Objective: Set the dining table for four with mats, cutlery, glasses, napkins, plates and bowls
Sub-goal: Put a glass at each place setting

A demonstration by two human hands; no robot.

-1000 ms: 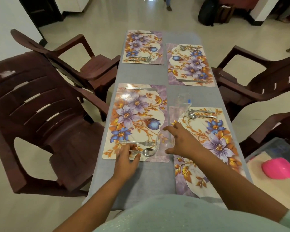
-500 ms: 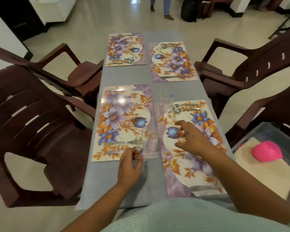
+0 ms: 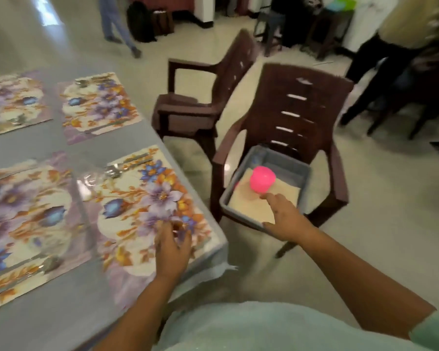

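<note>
Four mats point(image 3: 147, 198) already on table point(image 3: 61, 312), cutlery on them. My right hand point(image 3: 284, 219) reaches into grey bin point(image 3: 241, 214) on chair point(image 3: 302, 117), forefinger out toward pink bowl point(image 3: 262, 179), holding nothing. Left hand point(image 3: 171, 247) hovers over near mat, fingers loosely curled, empty.

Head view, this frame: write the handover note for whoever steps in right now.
Left hand: open, holding nothing, over the nearest right mat.
Right hand: open, forefinger out, reaching into the grey bin on the chair, just short of the pink bowl.
Done: four mats on the table; cutlery shows on them, and a clear glass by the nearest right mat.
Left: bowls and plates are not yet on the mats; no napkins visible on the table. Blur hides other glasses.
</note>
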